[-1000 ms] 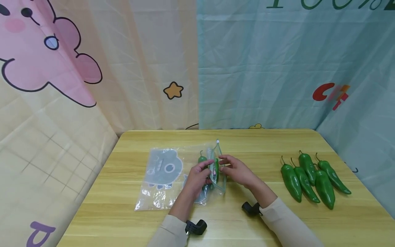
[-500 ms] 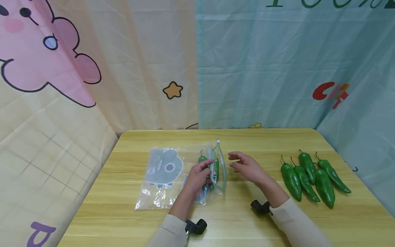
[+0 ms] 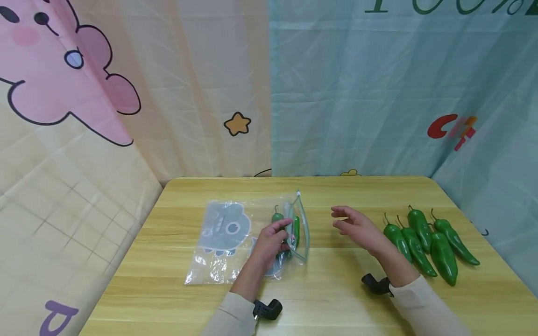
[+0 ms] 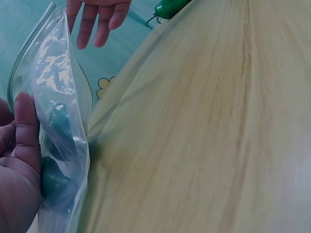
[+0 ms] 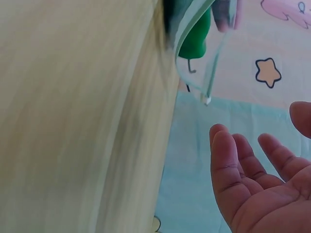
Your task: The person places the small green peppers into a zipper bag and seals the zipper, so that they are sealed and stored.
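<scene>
A clear zip bag [image 3: 260, 210] with a grey-blue cartoon print lies on the table, its mouth spread toward the right. Green peppers [image 3: 277, 216] show through the plastic near that mouth. My left hand [image 3: 269, 242] pinches the upper layer of the bag beside the opening; in the left wrist view its thumb [image 4: 26, 131] presses against the plastic. Between the bag and a group of loose green peppers [image 3: 443, 259], my right hand [image 3: 361, 228] hovers with nothing in it. The right wrist view shows its fingers [image 5: 223, 165] relaxed and spread apart.
The wooden table [image 3: 319, 298] has rounded far corners. Behind it hangs a printed curtain [image 3: 357, 93], and another stretch runs along the left side. A black camera [image 3: 267, 309] is strapped at the left wrist, another camera [image 3: 375, 283] at the right.
My right hand has drawn out of the bag's mouth and moved right, toward the loose peppers. The left hand and the bag stay where they were.
</scene>
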A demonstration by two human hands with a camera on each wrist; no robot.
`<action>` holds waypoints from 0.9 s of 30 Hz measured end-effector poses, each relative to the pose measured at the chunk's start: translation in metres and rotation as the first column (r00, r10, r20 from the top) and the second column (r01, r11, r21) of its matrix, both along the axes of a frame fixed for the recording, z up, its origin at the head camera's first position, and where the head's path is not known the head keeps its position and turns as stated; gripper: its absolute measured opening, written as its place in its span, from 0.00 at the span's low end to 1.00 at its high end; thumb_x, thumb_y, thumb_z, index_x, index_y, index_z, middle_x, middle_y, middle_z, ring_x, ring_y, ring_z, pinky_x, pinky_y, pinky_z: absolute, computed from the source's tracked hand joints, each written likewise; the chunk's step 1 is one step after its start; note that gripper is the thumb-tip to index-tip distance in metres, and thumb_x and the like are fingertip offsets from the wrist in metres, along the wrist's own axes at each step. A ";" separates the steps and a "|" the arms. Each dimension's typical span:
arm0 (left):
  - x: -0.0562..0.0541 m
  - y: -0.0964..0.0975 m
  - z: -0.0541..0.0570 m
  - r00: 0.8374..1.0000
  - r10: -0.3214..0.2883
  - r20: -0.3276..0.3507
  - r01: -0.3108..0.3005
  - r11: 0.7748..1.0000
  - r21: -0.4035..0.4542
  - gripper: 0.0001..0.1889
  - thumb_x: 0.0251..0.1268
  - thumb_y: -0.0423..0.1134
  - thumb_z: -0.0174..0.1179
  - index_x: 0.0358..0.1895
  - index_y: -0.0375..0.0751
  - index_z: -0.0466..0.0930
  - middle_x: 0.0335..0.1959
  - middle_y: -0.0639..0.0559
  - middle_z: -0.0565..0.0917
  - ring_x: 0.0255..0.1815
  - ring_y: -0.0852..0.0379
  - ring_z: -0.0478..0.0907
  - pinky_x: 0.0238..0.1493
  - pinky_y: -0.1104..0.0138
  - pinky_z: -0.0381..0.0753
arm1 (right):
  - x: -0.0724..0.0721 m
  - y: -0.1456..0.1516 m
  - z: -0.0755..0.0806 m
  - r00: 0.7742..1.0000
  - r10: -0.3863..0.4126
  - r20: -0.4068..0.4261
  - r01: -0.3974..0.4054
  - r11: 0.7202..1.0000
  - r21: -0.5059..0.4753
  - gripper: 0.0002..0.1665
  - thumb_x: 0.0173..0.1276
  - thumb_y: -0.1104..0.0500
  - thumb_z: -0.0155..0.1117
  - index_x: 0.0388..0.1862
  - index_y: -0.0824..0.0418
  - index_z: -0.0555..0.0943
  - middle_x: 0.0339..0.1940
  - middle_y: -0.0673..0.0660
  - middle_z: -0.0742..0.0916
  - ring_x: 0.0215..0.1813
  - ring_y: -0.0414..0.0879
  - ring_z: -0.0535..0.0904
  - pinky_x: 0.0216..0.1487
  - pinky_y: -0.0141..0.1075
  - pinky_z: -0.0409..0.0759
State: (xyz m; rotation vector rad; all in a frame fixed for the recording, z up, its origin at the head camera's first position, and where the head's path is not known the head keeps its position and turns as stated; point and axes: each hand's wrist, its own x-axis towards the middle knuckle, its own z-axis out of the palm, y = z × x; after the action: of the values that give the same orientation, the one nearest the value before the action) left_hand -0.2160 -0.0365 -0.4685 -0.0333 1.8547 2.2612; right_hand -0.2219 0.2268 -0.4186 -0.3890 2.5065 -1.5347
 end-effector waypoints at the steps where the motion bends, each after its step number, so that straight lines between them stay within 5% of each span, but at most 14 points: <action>1: 0.000 0.000 0.000 1.000 0.001 0.002 -0.001 1.000 -0.006 0.24 0.60 0.26 0.54 0.61 0.38 0.80 0.56 0.42 0.76 0.39 0.54 0.77 0.33 0.69 0.82 | 0.001 0.003 0.000 1.000 -0.004 0.002 0.004 1.000 0.008 0.32 0.77 0.53 0.56 0.73 0.67 0.64 0.67 0.70 0.72 0.62 0.62 0.75 0.56 0.50 0.80; 27: -0.001 0.001 -0.004 1.000 0.013 0.006 -0.013 0.998 -0.055 0.23 0.62 0.28 0.54 0.61 0.41 0.81 0.61 0.44 0.74 0.42 0.53 0.76 0.36 0.67 0.81 | 0.021 0.063 0.000 0.998 -0.070 -0.005 0.070 0.994 0.081 0.36 0.77 0.50 0.54 0.74 0.70 0.60 0.68 0.72 0.70 0.63 0.65 0.73 0.55 0.49 0.81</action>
State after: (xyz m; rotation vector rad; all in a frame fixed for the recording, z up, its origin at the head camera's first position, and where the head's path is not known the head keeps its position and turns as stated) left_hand -0.2174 -0.0356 -0.4720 -0.0620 1.9188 2.2155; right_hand -0.2004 0.2898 -0.4185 -0.2940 2.6002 -1.4506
